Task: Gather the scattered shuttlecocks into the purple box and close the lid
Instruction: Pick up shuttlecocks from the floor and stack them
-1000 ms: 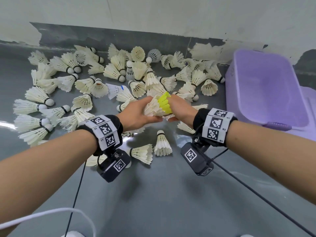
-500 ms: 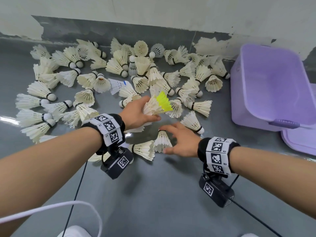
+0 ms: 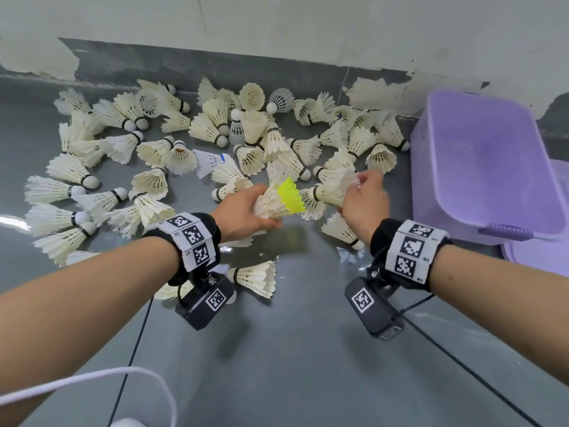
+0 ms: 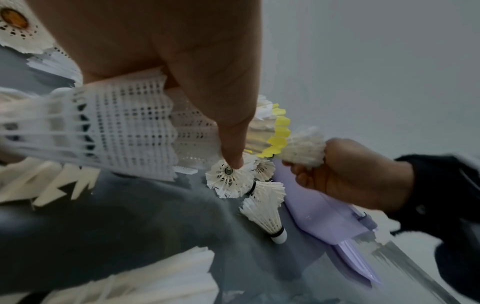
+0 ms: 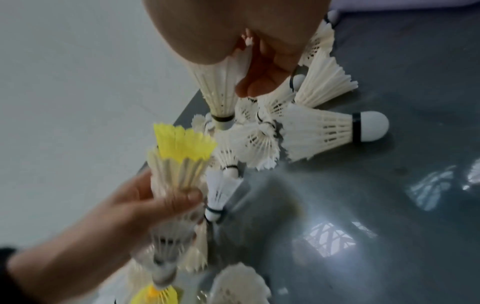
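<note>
My left hand [image 3: 246, 211] grips a nested stack of shuttlecocks [image 3: 278, 201], white ones with a yellow-feathered shuttlecock [image 3: 291, 195] pushed in at the open end. Half a second ago my right hand [image 3: 363, 201] lay flat on the grey floor [image 3: 292, 349] beside a lone white shuttlecock; now it is lifted and its fingers curl around a white feather shuttlecock [image 3: 337, 188], cork end pointing toward the stack. The spot on the floor where that one stood is bare. The two hands are close together but not touching.

This looks like one more shuttlecock about to be slotted into the stack. The purple box [image 3: 486, 161] stands open on my right, and no shuttlecocks are visible in it; its lid [image 3: 542, 257] lies partly under it. Dozens of white shuttlecocks [image 3: 154, 155] are scattered across the floor by the wall, so the gathering seems barely begun.
</note>
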Motion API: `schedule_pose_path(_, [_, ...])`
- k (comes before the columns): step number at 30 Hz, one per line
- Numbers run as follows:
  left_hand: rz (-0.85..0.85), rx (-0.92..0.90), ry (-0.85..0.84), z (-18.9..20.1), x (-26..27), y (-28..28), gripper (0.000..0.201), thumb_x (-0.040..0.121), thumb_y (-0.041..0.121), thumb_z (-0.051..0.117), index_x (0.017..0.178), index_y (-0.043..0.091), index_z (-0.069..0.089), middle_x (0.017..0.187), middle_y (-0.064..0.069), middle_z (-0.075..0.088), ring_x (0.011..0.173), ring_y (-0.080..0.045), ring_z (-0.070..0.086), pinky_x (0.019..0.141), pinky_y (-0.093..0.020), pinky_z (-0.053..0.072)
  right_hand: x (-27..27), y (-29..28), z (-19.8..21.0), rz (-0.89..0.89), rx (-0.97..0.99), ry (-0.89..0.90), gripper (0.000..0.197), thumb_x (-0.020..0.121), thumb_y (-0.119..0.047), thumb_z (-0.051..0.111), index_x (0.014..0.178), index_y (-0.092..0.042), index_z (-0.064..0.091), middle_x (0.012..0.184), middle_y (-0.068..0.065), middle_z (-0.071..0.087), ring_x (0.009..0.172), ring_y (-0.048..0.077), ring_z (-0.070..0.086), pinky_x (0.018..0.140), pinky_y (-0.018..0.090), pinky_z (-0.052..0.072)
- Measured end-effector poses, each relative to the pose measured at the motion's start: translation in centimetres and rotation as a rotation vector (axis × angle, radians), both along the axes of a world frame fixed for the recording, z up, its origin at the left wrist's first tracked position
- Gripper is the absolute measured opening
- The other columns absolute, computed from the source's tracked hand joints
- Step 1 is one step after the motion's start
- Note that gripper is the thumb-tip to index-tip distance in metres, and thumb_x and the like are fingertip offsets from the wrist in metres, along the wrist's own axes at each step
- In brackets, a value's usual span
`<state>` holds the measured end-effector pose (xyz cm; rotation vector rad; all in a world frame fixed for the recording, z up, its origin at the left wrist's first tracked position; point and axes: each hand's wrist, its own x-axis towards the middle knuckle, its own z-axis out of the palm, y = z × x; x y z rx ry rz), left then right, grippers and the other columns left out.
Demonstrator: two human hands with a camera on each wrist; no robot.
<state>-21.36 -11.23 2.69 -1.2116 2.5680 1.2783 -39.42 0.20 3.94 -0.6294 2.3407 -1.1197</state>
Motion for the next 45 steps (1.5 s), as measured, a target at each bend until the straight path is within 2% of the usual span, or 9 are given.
schedule_pose_path(6, [-0.067, -0.084, -0.068, 0.9, -0.6, 1.0, 0.077, 0.078, 0.038, 0.075, 0.140, 0.012, 0.038, 0.138, -0.011, 0.051, 0.125, -0.028, 0.046, 0.096, -0.029, 0.036, 0.4, -0.6, 1.1, 0.219, -0.017, -0.090, 0.011, 0.094, -0.008, 0.044, 0.100, -0.017, 0.046, 0.078, 0.001, 0.049, 0.062, 0.017, 0.053, 0.074, 0.045, 0.056])
schedule_pose_path(12, [-0.099, -0.025, -0.037, 1.2, -1.1, 1.5, 0.088, 0.068, 0.044, 0.082, 0.140, 0.025, 0.034, 0.134, -0.007, 0.053, 0.119, -0.025, 0.050, 0.094, -0.028, 0.039, 0.5, -0.8, 0.7, 0.250, -0.085, -0.139, 0.011, 0.089, -0.018, 0.059, 0.090, -0.027, 0.064, 0.086, 0.005, 0.063, 0.070, 0.019, 0.058, 0.063, 0.030, 0.048])
schedule_pose_path(17, [-0.158, -0.005, 0.022, 1.4, -1.5, 1.8, 0.083, 0.078, 0.046, 0.072, 0.145, 0.032, 0.025, 0.137, -0.008, 0.051, 0.123, -0.026, 0.049, 0.099, -0.028, 0.038, 0.4, -1.1, 0.9, 0.235, -0.129, -0.158, 0.019, 0.093, -0.019, 0.054, 0.102, -0.029, 0.069, 0.098, 0.007, 0.071, 0.070, 0.018, 0.062, 0.062, 0.028, 0.050])
schedule_pose_path(20, [-0.135, -0.014, 0.026, 1.4, -2.0, 1.7, 0.077, 0.082, 0.047, 0.068, 0.143, 0.029, 0.026, 0.133, -0.012, 0.053, 0.120, -0.028, 0.051, 0.101, -0.033, 0.040, -0.1, -0.9, 0.5, 0.168, -0.103, -0.112, 0.038, 0.096, -0.015, 0.037, 0.123, -0.030, 0.059, 0.095, -0.004, 0.065, 0.079, 0.017, 0.059, 0.075, 0.033, 0.052])
schedule_pose_path(23, [-0.099, -0.031, 0.022, 1.7, -2.2, 1.4, 0.077, 0.085, 0.044, 0.066, 0.146, 0.024, 0.024, 0.143, -0.012, 0.044, 0.128, -0.028, 0.044, 0.102, -0.030, 0.034, -1.1, -0.4, 0.0, 0.125, -0.006, -0.011, 0.043, 0.093, -0.010, 0.035, 0.130, -0.026, 0.050, 0.116, 0.007, 0.060, 0.103, 0.026, 0.058, 0.096, 0.042, 0.047])
schedule_pose_path(30, [-0.050, -0.037, 0.009, 1.3, -1.4, 1.2, 0.079, 0.085, 0.043, 0.066, 0.147, 0.022, 0.022, 0.151, -0.008, 0.036, 0.135, -0.026, 0.038, 0.104, -0.030, 0.031, -1.9, 2.4, -1.0, 0.475, 0.491, 0.144, 0.057, 0.078, -0.009, 0.044, 0.127, -0.035, 0.053, 0.131, 0.013, 0.037, 0.115, 0.034, 0.047, 0.099, 0.037, 0.045])
schedule_pose_path(35, [-0.043, -0.023, 0.012, 1.2, -1.7, 1.6, 0.078, 0.085, 0.043, 0.067, 0.146, 0.022, 0.024, 0.146, -0.010, 0.043, 0.130, -0.028, 0.043, 0.095, -0.025, 0.031, -1.0, 2.8, -2.5, 0.584, 0.582, 0.195, 0.042, 0.083, -0.014, 0.054, 0.120, -0.032, 0.054, 0.122, 0.011, 0.037, 0.109, 0.035, 0.050, 0.097, 0.038, 0.047])
schedule_pose_path(39, [-0.057, 0.000, 0.023, 1.3, -2.1, 2.0, 0.075, 0.085, 0.041, 0.067, 0.145, 0.022, 0.026, 0.130, -0.016, 0.055, 0.116, -0.032, 0.054, 0.090, -0.025, 0.036, -1.2, 2.2, -2.2, 0.553, 0.516, 0.237, 0.020, 0.093, -0.015, 0.046, 0.110, -0.016, 0.057, 0.119, 0.014, 0.044, 0.089, 0.028, 0.052, 0.081, 0.028, 0.042])
schedule_pose_path(45, [-0.071, 0.004, 0.028, 1.0, -1.9, 1.8, 0.075, 0.085, 0.042, 0.067, 0.145, 0.022, 0.026, 0.144, -0.009, 0.045, 0.127, -0.025, 0.045, 0.093, -0.022, 0.031, -4.0, 0.4, 1.4, 0.173, 0.136, 0.265, 0.029, 0.102, -0.026, 0.036, 0.119, -0.004, 0.045, 0.104, 0.008, 0.048, 0.089, 0.021, 0.045, 0.073, 0.026, 0.030])
